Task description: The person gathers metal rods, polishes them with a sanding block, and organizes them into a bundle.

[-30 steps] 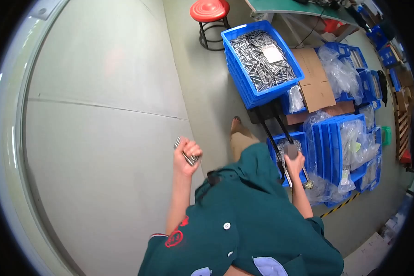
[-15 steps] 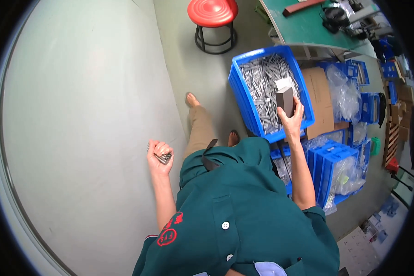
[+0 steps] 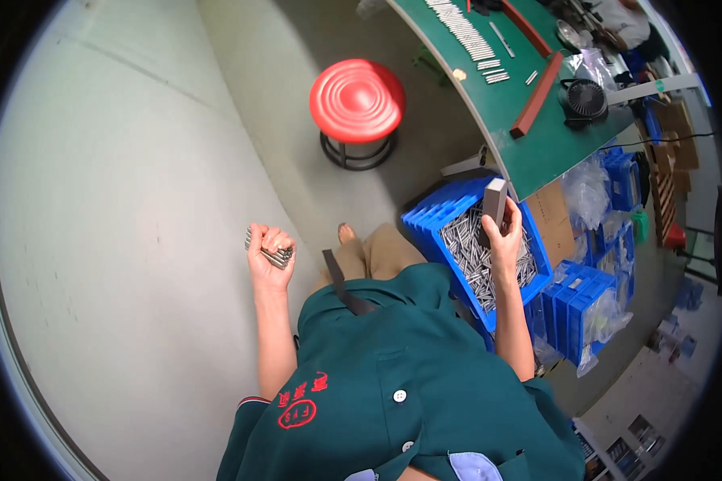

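Note:
My left hand (image 3: 271, 256), raised on the left, is closed in a fist around several thin metal rods (image 3: 279, 258); their ends poke out on both sides of the fingers. On the right, my right hand (image 3: 504, 239) grips a dark grey rectangular block (image 3: 496, 202) with a paler end face, thumb on one side and fingers on the other. The block points away from me and is held over a blue crate (image 3: 427, 216). Loose metal rods (image 3: 467, 252) like those in my left fist lie heaped in that crate, partly hidden by my right hand and forearm.
Ahead stands a red round stool (image 3: 358, 100). A green-topped table (image 3: 541, 164) at the far right bears rows of metal rods (image 3: 461, 28), a reddish-brown bar (image 3: 537, 94) and a black fan (image 3: 583, 98). Stacked blue crates (image 3: 573, 309) and cardboard (image 3: 550, 216) are at right.
The stool and table now appear nearer, with rows of rods on the table in view. The crate of rods sits lower in the picture. Both hands keep their holds.

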Demonstrator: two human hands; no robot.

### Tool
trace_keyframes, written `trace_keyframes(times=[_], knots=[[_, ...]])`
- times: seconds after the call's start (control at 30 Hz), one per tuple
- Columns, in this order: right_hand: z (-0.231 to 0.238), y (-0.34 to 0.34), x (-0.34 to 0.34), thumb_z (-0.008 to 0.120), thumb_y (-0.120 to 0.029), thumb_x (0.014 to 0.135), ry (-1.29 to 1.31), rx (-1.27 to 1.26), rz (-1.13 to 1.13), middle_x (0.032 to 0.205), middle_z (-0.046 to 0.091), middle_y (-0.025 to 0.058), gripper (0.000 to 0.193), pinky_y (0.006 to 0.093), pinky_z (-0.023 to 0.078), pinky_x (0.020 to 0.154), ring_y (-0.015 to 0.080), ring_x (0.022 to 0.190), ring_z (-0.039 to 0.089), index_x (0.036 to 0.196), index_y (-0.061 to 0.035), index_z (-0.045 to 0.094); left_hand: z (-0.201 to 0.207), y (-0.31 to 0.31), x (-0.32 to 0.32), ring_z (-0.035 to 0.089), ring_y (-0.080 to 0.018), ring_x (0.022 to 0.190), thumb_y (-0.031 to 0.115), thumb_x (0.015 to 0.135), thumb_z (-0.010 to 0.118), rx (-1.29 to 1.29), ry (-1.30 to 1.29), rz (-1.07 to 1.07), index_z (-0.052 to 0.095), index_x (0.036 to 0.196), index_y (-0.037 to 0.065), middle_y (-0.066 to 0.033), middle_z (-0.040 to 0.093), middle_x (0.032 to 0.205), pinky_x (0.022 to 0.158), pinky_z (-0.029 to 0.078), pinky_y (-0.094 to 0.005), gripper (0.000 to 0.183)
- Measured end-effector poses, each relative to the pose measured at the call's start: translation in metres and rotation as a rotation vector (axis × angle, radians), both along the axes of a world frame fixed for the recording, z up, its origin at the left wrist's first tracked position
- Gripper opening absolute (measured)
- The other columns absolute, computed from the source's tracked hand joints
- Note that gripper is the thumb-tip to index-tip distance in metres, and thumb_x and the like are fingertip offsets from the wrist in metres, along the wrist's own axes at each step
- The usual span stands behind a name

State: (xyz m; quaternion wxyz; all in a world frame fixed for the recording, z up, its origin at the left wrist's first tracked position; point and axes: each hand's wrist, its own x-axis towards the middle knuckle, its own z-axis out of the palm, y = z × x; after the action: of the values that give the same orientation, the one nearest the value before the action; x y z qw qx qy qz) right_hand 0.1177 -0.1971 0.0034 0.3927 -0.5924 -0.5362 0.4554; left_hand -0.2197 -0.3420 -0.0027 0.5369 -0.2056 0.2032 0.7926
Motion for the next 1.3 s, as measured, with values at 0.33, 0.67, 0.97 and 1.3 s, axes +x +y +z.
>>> trace_keyframes(times=[0.33,0.67,0.97,1.3], knots=[[0.000,0.083,-0.050,0.065,-0.021,0.069,0.267,0.012,-0.234,0.106,0.046,0.0099,0.061,0.0294,0.040,0.080,0.0167,0.093,0.047,0.118,0.0010,0.037,0.018,0.145,-0.041,0.041,-0.0104,0.055,0.030,0.084,0.050,-0.093,0.037,-0.211,0.044,0.070,0.009,0.0010,0.039,0.058,0.062,0.042,-0.0280,0.025],[0.005,0.262,-0.062,0.066,-0.022,0.066,0.374,0.057,-0.283,0.109,0.041,0.0095,0.062,0.0306,0.039,0.081,0.0181,0.097,0.045,0.117,0.0003,0.040,0.034,0.389,0.009,0.037,-0.0095,0.056,0.031,0.086,0.048,-0.060,0.451,-0.586,0.041,0.070,0.013,0.0035,0.034,0.058,0.063,0.040,-0.0278,0.025],[0.017,0.361,-0.029,0.067,-0.022,0.064,0.330,-0.008,-0.513,0.107,0.044,0.0101,0.066,0.0318,0.036,0.085,0.0184,0.098,0.043,0.120,0.0004,0.039,0.032,0.568,0.046,0.041,-0.0110,0.059,0.031,0.085,0.051,-0.020,0.728,-0.838,0.041,0.071,0.011,0.0017,0.037,0.060,0.064,0.041,-0.0293,0.027],[0.006,0.463,-0.046,0.068,-0.030,0.063,-0.092,0.213,-0.493,0.107,0.043,0.0089,0.070,0.0313,0.038,0.083,0.0184,0.096,0.046,0.118,0.0009,0.039,-0.041,0.754,0.007,0.046,-0.0096,0.058,0.016,0.081,0.057,0.498,1.344,-1.036,0.044,0.077,0.006,-0.0017,0.048,0.064,0.059,0.041,-0.0248,0.017]])
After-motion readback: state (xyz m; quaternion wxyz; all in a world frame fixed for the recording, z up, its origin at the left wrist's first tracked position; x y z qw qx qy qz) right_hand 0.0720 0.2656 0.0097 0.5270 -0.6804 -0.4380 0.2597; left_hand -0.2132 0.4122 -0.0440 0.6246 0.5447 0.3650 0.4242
